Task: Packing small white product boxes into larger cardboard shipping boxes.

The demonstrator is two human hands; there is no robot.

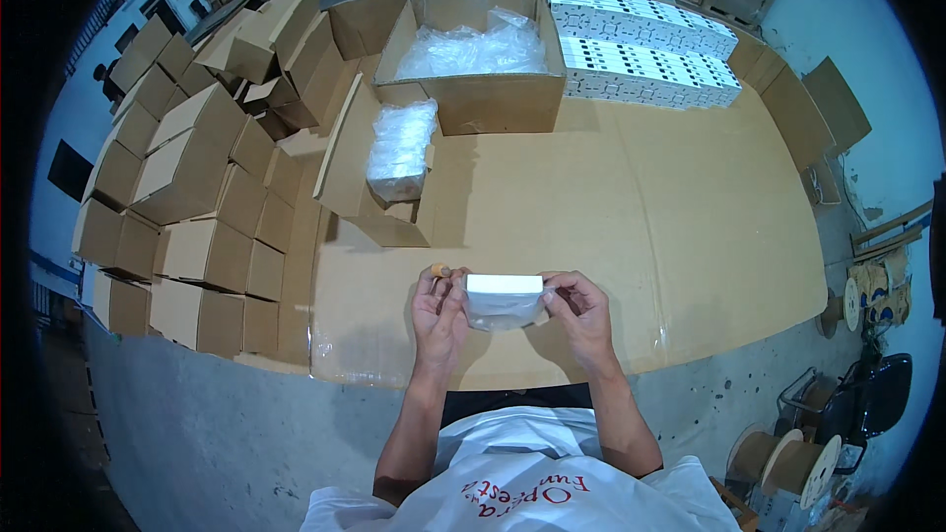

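The left hand (pixel 439 310) and right hand (pixel 579 310) each gripped an end of a small white box (pixel 504 285) in a clear plastic bag. They held it just above the near edge of the cardboard-covered desk (pixel 641 217). An open carton (pixel 473 59) of clear bags stood well beyond.

**Where everything sits on the worktop**

The small box (pixel 504 286) is held at the near edge of the worktop (pixel 641 207), between the left hand (pixel 439 310) on its left end and the right hand (pixel 579 310) on its right end. Far from it, at the middle of the far edge, stands an open carton (pixel 473 89) with plastic bags (pixel 473 47) in it. Just right of the carton lie rows of flat packs (pixel 641 59). Near-left of the carton, a bundle of bags (pixel 402 148) rests on a smaller opened carton (pixel 365 177). A stack of folded boxes (pixel 197 187) fills the left side (piled several high).
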